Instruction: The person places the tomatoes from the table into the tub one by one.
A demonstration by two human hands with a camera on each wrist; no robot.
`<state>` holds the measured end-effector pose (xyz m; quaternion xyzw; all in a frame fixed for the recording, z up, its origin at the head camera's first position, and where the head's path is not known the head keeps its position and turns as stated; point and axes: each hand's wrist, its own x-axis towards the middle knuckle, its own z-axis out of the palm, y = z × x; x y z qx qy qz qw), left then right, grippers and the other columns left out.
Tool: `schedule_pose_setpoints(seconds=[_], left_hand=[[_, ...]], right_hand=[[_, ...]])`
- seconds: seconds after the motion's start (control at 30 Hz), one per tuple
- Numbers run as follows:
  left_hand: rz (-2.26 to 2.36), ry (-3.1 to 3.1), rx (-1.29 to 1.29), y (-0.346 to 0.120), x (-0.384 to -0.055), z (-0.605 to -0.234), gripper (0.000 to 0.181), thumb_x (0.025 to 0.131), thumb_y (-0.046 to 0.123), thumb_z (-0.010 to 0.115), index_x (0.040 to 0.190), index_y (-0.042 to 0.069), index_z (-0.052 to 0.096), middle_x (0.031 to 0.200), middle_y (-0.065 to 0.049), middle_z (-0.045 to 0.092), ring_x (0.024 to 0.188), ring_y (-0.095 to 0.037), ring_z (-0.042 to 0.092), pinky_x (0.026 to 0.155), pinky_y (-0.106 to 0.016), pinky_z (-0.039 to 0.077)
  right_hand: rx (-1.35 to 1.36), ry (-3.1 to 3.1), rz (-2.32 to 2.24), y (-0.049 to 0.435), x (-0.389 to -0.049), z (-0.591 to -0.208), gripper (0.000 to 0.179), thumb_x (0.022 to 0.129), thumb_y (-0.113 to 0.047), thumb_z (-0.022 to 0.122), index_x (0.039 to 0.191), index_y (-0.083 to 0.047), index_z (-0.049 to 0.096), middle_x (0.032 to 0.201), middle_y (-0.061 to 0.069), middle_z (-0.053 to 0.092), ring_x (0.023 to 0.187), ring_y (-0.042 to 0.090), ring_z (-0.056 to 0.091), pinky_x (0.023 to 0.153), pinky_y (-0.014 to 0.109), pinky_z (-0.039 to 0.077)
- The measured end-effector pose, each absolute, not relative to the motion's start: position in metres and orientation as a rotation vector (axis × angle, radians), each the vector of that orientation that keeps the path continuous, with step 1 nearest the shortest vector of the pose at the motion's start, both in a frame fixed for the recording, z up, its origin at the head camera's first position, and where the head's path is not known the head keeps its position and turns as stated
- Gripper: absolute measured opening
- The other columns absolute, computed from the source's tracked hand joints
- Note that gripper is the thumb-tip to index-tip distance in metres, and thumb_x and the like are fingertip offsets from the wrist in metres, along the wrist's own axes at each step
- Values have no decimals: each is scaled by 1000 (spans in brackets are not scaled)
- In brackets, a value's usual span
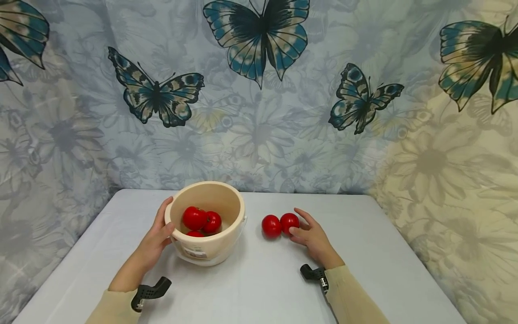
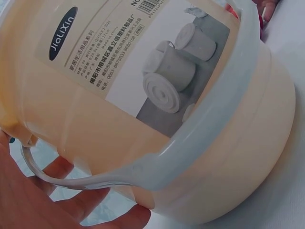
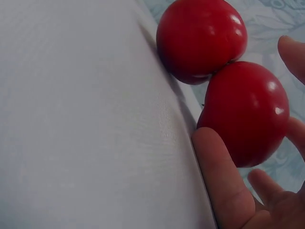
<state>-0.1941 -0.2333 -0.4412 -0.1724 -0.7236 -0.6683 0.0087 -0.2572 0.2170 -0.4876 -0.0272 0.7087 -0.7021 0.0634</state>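
A cream plastic bucket stands left of centre, its printed label filling much of the left wrist view. Three red tomatoes show inside it. My left hand holds the bucket's left side, thumb at the rim and fingers along the outer wall. Right of the bucket, two more tomatoes lie side by side: the left one and the right one. Around the right one my right hand spreads its fingers. Its thumb overlaps that tomato's near side, while the index finger stands apart from it.
The bucket's pale handle hangs down around its front. A white-covered table carries everything, with a butterfly-print cloth hanging behind and at both sides. Black wrist mounts sit at both sleeves.
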Motion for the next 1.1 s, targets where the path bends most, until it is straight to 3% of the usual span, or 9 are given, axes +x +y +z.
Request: schedule_pose_setpoints(seconds=[0.1, 0.23, 0.63, 1.1], left_hand=[[-2107, -2248, -544, -234, -195, -443, 63, 106, 21, 34, 160, 25, 2, 162, -13, 4, 141, -42, 17, 94, -42, 41], [-2096, -2250, -547, -233, -195, -445, 63, 106, 22, 34, 160, 24, 2, 163, -14, 3, 141, -43, 17, 94, -43, 40], [-2081, -2258, -534, -234, -195, -443, 65, 105, 24, 36, 160, 24, 2, 163, -13, 4, 141, -44, 17, 96, -50, 39], [-2063, -2264, -533, -233, -195, -443, 64, 105, 24, 35, 160, 24, 2, 162, -14, 4, 141, -46, 17, 98, -62, 34]], right_hand=[[-69, 2192, -2075, 214, -261, -489, 75, 87, -7, 76, 153, -18, 41, 150, 25, 35, 126, 44, 47, 83, 43, 54], [-74, 2270, -1997, 212, -263, -491, 71, 87, -6, 75, 150, -17, 45, 144, 21, 42, 124, 41, 47, 82, 42, 55], [-75, 2269, -2037, 213, -265, -494, 68, 90, -1, 71, 151, -14, 43, 144, 18, 39, 129, 41, 42, 82, 42, 54], [-29, 2065, -2265, 220, -265, -491, 65, 93, -3, 68, 152, -12, 40, 142, 20, 36, 125, 41, 47, 84, 45, 53]])
